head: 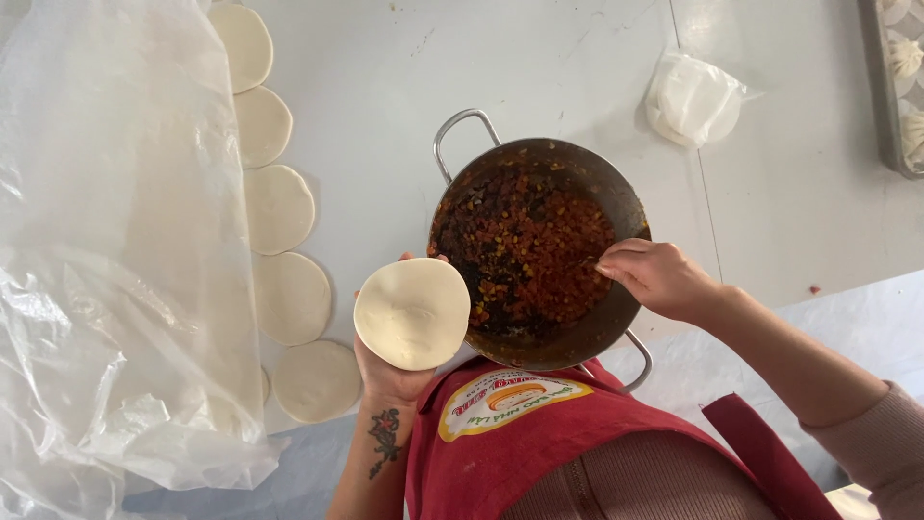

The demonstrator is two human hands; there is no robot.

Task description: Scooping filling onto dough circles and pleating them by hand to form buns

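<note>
I am holding a round dough disc (412,313) flat on my left hand (390,371), palm up and fingers spread beneath it, just beside the near-left rim of the pan (616,197). My right hand (659,277) is reaching over the pan's right rim, fingers pinched shut on something thin dipping into the filling (525,246); I cannot tell what it is. The pan is sitting on the counter (385,87) with its two metal handles pointing away and toward me. Left of the pan, more dough discs (279,207) are lying in a row, partly under a plastic sheet (106,241). Beyond the pan to the right, a wrapped white stack (693,98) is resting.
</note>
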